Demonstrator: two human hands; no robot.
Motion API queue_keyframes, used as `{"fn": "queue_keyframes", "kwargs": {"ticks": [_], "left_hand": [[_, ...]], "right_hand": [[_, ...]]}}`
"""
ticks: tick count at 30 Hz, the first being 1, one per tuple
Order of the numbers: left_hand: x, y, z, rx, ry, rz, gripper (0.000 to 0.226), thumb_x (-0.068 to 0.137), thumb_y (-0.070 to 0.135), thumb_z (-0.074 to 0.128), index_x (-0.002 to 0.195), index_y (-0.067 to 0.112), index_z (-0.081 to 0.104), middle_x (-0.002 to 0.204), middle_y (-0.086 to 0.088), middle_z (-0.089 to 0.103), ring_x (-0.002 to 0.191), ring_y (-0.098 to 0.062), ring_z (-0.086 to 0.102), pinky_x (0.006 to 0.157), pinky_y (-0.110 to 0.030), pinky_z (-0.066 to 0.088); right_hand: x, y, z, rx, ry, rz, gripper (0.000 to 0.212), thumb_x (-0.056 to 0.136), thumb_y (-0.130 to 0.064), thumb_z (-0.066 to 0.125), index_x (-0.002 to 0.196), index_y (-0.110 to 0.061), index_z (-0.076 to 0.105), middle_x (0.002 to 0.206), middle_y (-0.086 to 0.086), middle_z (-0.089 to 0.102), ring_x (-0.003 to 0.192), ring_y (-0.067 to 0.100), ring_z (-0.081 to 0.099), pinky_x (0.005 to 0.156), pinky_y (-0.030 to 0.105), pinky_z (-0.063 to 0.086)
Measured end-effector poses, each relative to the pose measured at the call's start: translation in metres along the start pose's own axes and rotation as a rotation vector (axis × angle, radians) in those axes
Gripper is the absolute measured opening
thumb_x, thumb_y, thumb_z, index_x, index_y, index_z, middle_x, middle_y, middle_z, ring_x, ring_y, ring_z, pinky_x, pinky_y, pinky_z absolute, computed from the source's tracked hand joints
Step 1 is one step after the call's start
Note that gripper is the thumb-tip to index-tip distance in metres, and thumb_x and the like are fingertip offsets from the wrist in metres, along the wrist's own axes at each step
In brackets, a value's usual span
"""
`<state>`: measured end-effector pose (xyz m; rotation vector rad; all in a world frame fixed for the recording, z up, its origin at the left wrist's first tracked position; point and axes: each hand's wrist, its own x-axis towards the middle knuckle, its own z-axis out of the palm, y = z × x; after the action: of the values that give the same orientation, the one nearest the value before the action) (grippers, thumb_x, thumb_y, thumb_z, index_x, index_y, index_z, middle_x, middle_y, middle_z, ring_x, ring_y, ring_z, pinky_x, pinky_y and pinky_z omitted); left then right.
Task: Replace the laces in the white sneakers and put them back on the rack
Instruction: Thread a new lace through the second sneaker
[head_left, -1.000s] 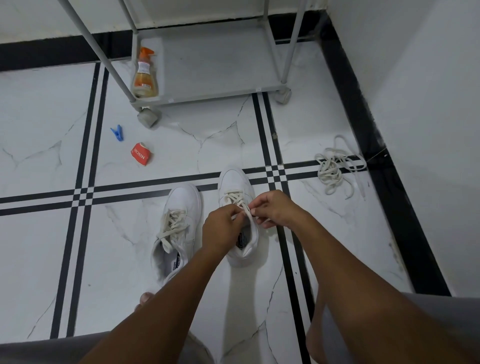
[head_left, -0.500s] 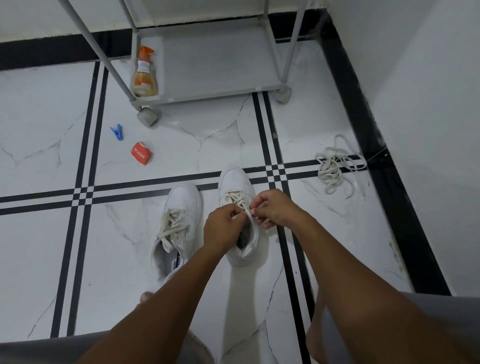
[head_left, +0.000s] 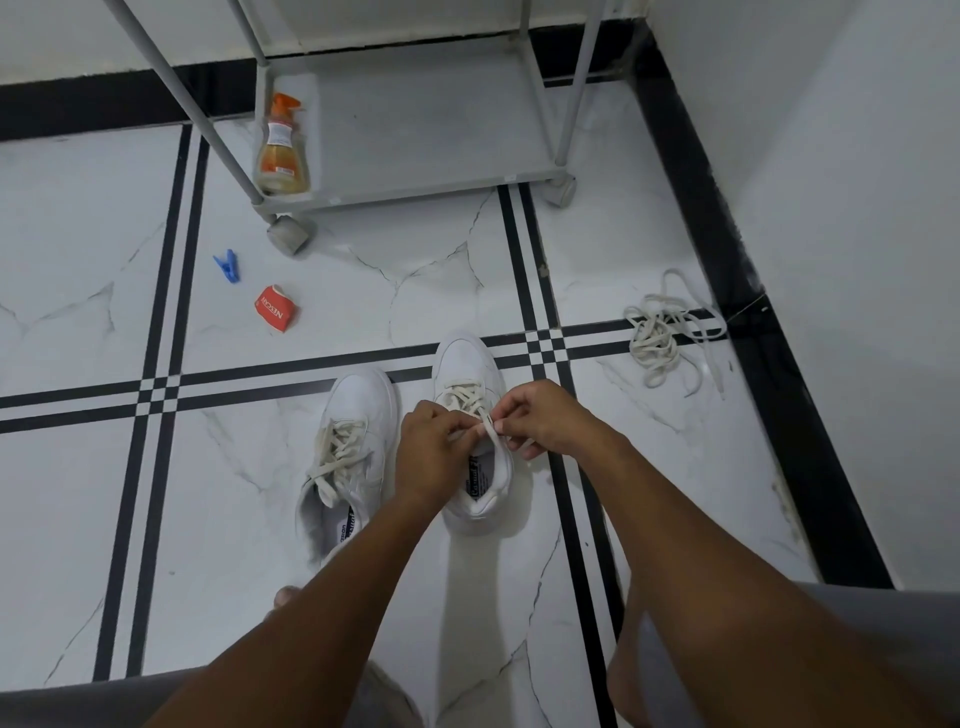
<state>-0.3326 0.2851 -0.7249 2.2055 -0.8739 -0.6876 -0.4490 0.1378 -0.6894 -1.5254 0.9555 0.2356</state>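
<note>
1. Hands first: your left hand (head_left: 423, 441) and right hand (head_left: 540, 418) meet over the right sneaker (head_left: 474, 431), above its tongue.
2. Your left hand's fingers are curled in, pinching the lace (head_left: 467, 397) near the top eyelets. Exactly which strand it holds is hidden by the knuckles.
3. Your right hand's fingers are curled too, pinching a lace strand just beside the left hand's fingertips. The two hands sit close together, nearly touching.
4. Right sneaker stands upright on the floor (head_left: 78, 519), toe pointing away from you, laced across the lower eyelets. Its collar is open toward you.
5. Left sneaker (head_left: 348, 457) lies just beside it, tilted a little to the left, toe also away. Its lace is threaded and loose, ends trailing over the opening.
6. Loose laces (head_left: 665, 338) lie in a tangled heap on the floor well to the right, near the black border by the wall.
7. Rack (head_left: 415, 119) stands beyond the sneakers, well apart from them. Its bottom shelf holds a spray bottle (head_left: 283, 150) at the left corner.
8. Blue peg (head_left: 227, 266) and a red sachet (head_left: 275, 307) lie on the floor left of the sneakers, near the rack's front wheel.
9. Your forearms reach in from the bottom edge; grey fabric shows at both lower corners.
</note>
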Motion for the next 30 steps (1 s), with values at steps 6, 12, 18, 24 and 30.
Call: {"fn": "queue_keyframes", "kwargs": {"ticks": [6, 12, 18, 24, 30], "left_hand": [[-0.002, 0.002, 0.003, -0.04, 0.011, -0.065, 0.006, 0.086, 0.026, 0.075, 0.092, 0.026, 0.078, 0.101, 0.001, 0.052, 0.107, -0.023, 0.053, 0.088, -0.032, 0.046], [-0.01, 0.01, 0.005, 0.15, 0.114, 0.037, 0.01, 0.083, 0.026, 0.067, 0.084, 0.017, 0.07, 0.098, -0.001, 0.056, 0.095, -0.022, 0.05, 0.077, -0.038, 0.048], [-0.009, 0.01, 0.008, 0.167, 0.175, 0.042, 0.012, 0.075, 0.028, 0.066, 0.073, 0.016, 0.062, 0.09, 0.001, 0.057, 0.087, -0.022, 0.049, 0.074, -0.044, 0.048], [-0.005, 0.01, 0.009, 0.01, 0.086, -0.119, 0.024, 0.07, 0.041, 0.058, 0.077, 0.023, 0.073, 0.106, 0.007, 0.059, 0.108, -0.022, 0.051, 0.094, -0.045, 0.042], [0.001, -0.001, -0.001, -0.195, -0.016, -0.149, 0.007, 0.066, 0.044, 0.065, 0.064, 0.041, 0.071, 0.102, 0.016, 0.058, 0.108, -0.016, 0.057, 0.097, -0.048, 0.048]], "right_hand": [[0.001, 0.001, -0.003, 0.001, -0.06, 0.013, 0.015, 0.089, -0.005, 0.074, 0.098, -0.017, 0.073, 0.089, 0.005, 0.072, 0.076, 0.015, 0.07, 0.061, 0.028, 0.058], [-0.001, 0.001, 0.006, 0.092, -0.019, 0.031, 0.013, 0.091, -0.005, 0.071, 0.103, -0.008, 0.069, 0.09, 0.01, 0.072, 0.072, 0.016, 0.07, 0.063, 0.033, 0.062], [-0.005, 0.01, 0.011, 0.539, 0.03, 0.243, 0.017, 0.103, -0.015, 0.05, 0.113, -0.003, 0.056, 0.099, 0.022, 0.07, 0.076, 0.031, 0.07, 0.075, 0.047, 0.063], [-0.006, 0.016, 0.012, 0.349, -0.024, 0.099, 0.019, 0.09, -0.002, 0.067, 0.107, -0.011, 0.07, 0.09, 0.007, 0.069, 0.084, 0.02, 0.066, 0.083, 0.043, 0.062], [-0.003, 0.007, 0.015, 0.176, 0.062, 0.004, 0.016, 0.087, 0.002, 0.07, 0.101, -0.007, 0.07, 0.086, 0.014, 0.069, 0.074, 0.018, 0.068, 0.072, 0.039, 0.063]]}}
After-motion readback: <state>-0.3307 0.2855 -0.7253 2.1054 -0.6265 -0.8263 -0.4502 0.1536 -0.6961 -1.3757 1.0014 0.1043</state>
